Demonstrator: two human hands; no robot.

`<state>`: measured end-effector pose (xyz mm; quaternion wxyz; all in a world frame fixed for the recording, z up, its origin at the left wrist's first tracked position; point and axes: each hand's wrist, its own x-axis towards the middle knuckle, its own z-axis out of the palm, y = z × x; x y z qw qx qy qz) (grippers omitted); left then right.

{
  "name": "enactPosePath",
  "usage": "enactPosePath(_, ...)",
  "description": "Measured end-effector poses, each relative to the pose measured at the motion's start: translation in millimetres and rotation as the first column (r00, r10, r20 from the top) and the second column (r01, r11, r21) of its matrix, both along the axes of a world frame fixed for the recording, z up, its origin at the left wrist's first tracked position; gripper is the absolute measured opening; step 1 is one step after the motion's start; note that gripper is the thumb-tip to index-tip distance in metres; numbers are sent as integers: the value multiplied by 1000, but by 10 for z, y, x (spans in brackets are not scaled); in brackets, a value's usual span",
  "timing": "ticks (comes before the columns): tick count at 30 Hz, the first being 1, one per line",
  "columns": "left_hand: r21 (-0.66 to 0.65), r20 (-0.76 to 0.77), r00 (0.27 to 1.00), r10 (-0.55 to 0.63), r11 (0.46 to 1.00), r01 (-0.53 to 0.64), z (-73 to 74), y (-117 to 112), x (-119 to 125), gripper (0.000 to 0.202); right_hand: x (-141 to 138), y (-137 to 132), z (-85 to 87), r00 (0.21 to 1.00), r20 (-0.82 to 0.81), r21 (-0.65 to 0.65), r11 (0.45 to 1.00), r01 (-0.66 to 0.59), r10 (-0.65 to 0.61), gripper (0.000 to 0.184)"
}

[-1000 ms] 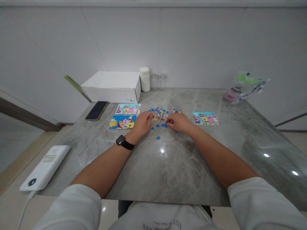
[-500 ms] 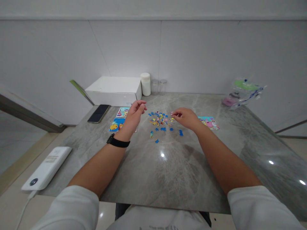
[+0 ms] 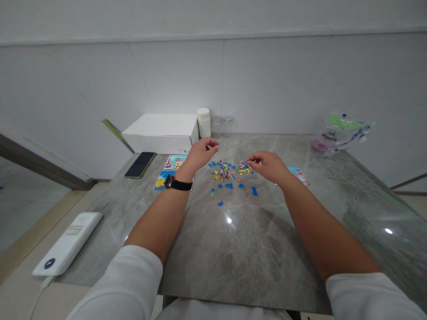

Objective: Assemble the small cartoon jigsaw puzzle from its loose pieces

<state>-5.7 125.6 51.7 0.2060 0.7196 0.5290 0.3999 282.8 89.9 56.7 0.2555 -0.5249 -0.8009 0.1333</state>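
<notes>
A loose pile of small jigsaw puzzle pieces (image 3: 224, 170), blue, yellow and pink, lies mid-table. My left hand (image 3: 202, 154) hovers just behind and left of the pile, fingers loosely bent and thumb apart, with nothing visible between them. At the pile's right side, my right hand (image 3: 267, 165) has thumb and forefinger pinched over a small cluster of pieces (image 3: 245, 168); a piece seems to be at the fingertips, mostly hidden. Nearer me are several separate blue pieces, including a longer joined-looking blue piece (image 3: 254, 191) and a blue-yellow one (image 3: 213, 194).
Picture cards (image 3: 162, 178) lie by my left forearm, and another card (image 3: 300, 175) is partly behind my right wrist. Around them are a phone (image 3: 140, 165), white box (image 3: 160, 126), white bottle (image 3: 203, 123), two clear glasses (image 3: 227, 127), plastic bag (image 3: 343, 133) and power bank (image 3: 68, 244).
My left hand has moved right, toward the back of the pile. My right hand has shifted slightly right, and more pieces show clustered at its fingertips. The view has tilted a little.
</notes>
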Motion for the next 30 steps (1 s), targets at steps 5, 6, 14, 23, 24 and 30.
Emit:
enactPosePath(5, -71, -558, 829, 29, 994, -82, -358, 269, 108, 25, -23, -1, 38, 1000, -15, -8, 1000, 9, -9, 15)
enactPosePath(6, -89, -577, 817, 14, 993, -81, -424, 314, 132, 25, -22, 4, 36, 1000, -20, -7, 1000, 9, -9, 15)
enactPosePath(14, -185, -639, 765, -81, 981, -51, -595, 503, 155, 24, 59, 75, -59, 1000, 1, 1, 1000, 17, -17, 15)
enactPosePath(23, -251, -603, 787, -130, 968, -33, -590, 544, 155, 19, 32, 67, -61, 999, 42, -3, 1000, -3, 3, 16)
enactPosePath(24, -255, -592, 795, -132, 967, -29, -586, 546, 157, 17, 26, 57, -58, 999, 46, -5, 1000, -7, 8, 16)
enactPosePath(30, -256, -455, 877, -154, 966, 37, -501, 409, 92, 10, -1, 51, -147, 997, 76, -2, 1000, -20, 20, 15)
